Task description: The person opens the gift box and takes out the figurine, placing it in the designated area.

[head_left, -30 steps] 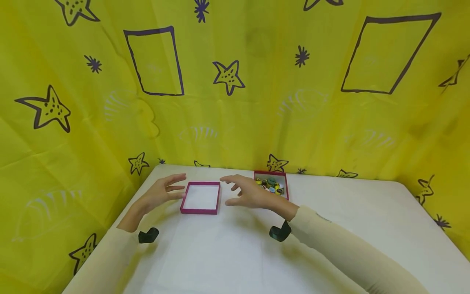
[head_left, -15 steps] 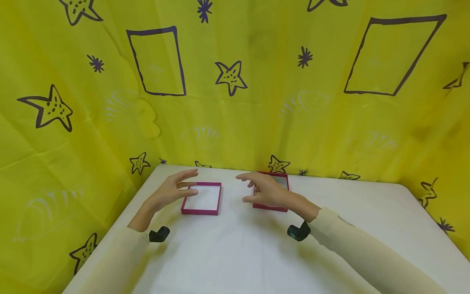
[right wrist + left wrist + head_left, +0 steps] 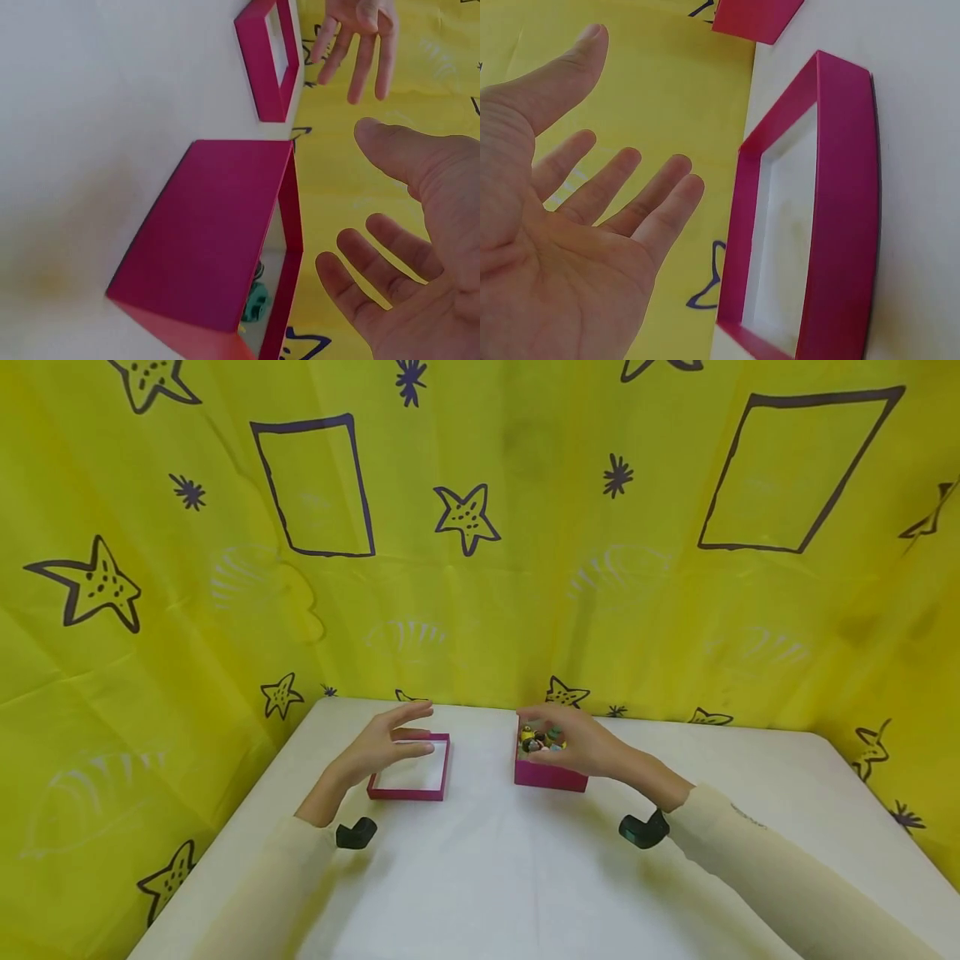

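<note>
My left hand hovers above the left part of a shallow pink box lid, fingers spread and holding nothing. In the left wrist view the lid lies hollow side up, apart from my open palm. My right hand is over a deeper pink box, hiding part of its opening. Small toy-like pieces in yellow, black and green show inside. From the right wrist, my fingers stand apart from the box, and a green piece is visible within it.
Box and lid stand on a white-covered table, with a gap between them. A yellow curtain with starfish drawings hangs behind and at the sides. A dark wrist device sits below the right wrist, another below the left.
Both hands have moved right. My left hand went from beside the lid to above it, and my right hand from between lid and box to over the box. Lid and box stay put.
</note>
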A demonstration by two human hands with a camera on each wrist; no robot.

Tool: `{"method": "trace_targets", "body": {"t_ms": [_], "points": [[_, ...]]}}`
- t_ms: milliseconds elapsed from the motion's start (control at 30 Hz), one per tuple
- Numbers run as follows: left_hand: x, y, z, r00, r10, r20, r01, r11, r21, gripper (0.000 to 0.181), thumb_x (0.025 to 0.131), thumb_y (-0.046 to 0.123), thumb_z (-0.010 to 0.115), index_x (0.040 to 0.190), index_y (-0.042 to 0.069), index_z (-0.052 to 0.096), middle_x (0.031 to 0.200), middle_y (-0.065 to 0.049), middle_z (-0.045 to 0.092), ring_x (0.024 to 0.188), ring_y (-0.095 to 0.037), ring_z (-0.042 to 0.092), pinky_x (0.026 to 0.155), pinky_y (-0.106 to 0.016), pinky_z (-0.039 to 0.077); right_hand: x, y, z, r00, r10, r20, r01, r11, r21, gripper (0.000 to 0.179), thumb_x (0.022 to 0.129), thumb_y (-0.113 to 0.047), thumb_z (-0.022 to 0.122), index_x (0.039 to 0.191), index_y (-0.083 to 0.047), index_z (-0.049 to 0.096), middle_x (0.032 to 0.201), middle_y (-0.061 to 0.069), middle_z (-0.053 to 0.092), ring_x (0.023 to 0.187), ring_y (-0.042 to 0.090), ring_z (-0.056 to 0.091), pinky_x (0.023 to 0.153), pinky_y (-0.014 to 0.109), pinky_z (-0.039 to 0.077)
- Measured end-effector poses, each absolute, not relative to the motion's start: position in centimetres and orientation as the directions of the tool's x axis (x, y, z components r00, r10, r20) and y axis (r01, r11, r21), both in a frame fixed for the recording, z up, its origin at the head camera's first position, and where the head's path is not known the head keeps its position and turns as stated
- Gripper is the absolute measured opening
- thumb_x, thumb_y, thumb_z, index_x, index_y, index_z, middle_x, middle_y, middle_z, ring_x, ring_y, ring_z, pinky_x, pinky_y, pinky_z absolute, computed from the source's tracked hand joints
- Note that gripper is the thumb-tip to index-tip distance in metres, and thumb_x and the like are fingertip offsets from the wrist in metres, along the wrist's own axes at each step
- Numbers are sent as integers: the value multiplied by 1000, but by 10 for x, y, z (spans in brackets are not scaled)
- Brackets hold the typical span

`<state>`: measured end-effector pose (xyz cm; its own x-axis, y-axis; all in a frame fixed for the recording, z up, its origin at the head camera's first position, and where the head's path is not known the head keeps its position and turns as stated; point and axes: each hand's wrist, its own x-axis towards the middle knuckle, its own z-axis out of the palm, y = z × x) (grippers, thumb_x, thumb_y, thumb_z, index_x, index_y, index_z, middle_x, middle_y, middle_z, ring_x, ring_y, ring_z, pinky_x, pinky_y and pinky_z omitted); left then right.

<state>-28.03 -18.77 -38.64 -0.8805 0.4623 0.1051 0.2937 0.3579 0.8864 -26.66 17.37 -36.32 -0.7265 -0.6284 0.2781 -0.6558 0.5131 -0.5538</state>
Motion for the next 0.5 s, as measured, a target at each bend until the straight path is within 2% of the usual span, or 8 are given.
{"method": "trace_targets", "body": {"t_ms": [67,167,333,500], "points": [[-282,-180,-387,-879,466,103,289,349,891,72,95,16,76,158,13,41,157,-13,45,133,-37,57,103,-47,52,-267,179,-364,-737,-621,268,-642,516,-567,64,88,-14,83,145,-3,54,137,12,62,113,38,65,90,55,57],[-285,-170,-388,-874,475,104,291,340,894,72,95,15,76,157,14,42,157,-13,46,131,-35,58,103,-46,53,-267,186,-364,-760,-600,250,-617,546,-567,66,89,-17,83,146,-4,53,138,12,61,111,38,65,89,56,58],[-290,-157,-390,-870,483,102,290,332,898,74,93,19,78,158,17,42,156,-12,47,131,-33,59,102,-46,53,-267,196,-365,-778,-574,257,-604,570,-557,65,88,-16,83,146,-4,55,137,14,61,107,38,66,85,52,59],[-293,-147,-394,-872,482,92,276,326,904,75,92,22,79,157,19,43,156,-11,47,131,-31,60,101,-44,54,-267,204,-366,-790,-551,270,-597,588,-545,67,86,-20,86,145,-6,57,132,10,64,100,30,66,77,43,60]]}}
